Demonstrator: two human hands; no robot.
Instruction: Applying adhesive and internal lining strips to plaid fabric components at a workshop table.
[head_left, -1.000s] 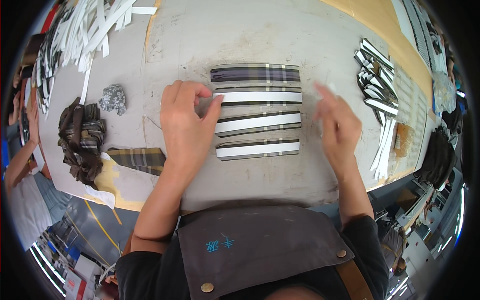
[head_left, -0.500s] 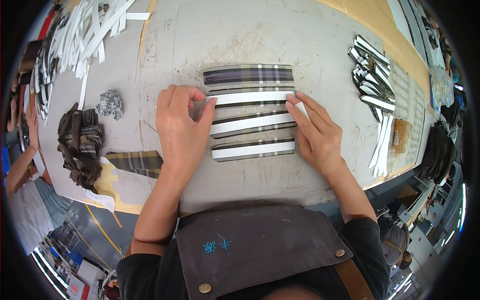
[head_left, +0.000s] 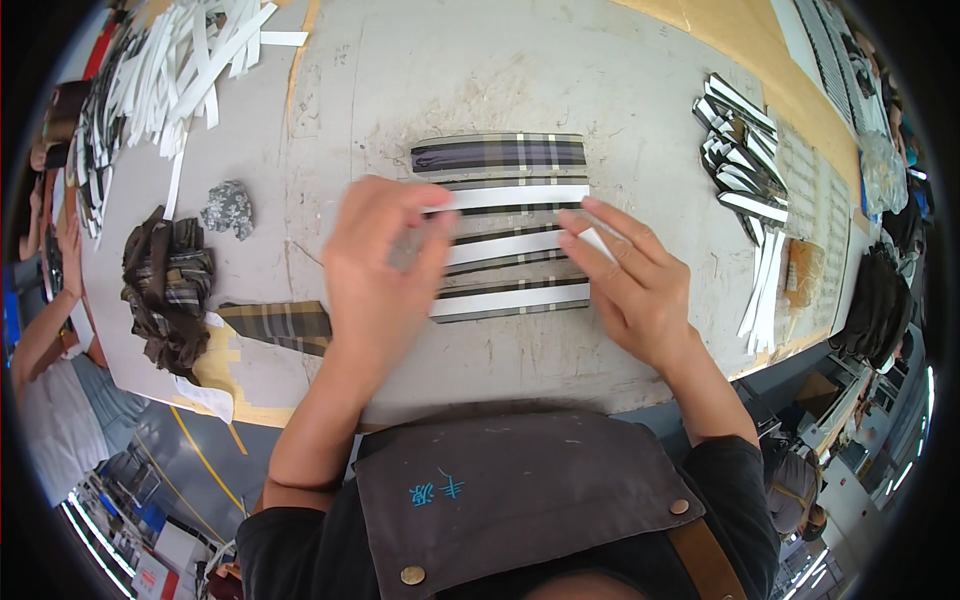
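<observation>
Plaid fabric strips lie in a row across the table before me. The far plaid strip [head_left: 497, 152] has no white band on it. Three nearer ones each carry a white strip; the top white strip [head_left: 520, 196] lies between my hands. My left hand [head_left: 385, 255], blurred by motion, is over the left ends of the strips, its thumb and forefinger apart. My right hand [head_left: 640, 285] has its fingertips at the right ends. A small white piece [head_left: 597, 242] shows between its fingers, mostly hidden by the hand.
Loose white strips [head_left: 190, 70] pile up at the far left. Nearer lie a grey patterned scrap [head_left: 229, 209], a dark plaid bundle [head_left: 165, 285] and a flat plaid piece [head_left: 275, 322]. At the right are finished-looking strips [head_left: 742, 150] and a brown block [head_left: 804, 272]. Another person's arm [head_left: 50, 310] rests at left.
My left hand has moved slightly right and inward over the strips' left ends. My right fingertips have shifted a little off the top strip's right end.
</observation>
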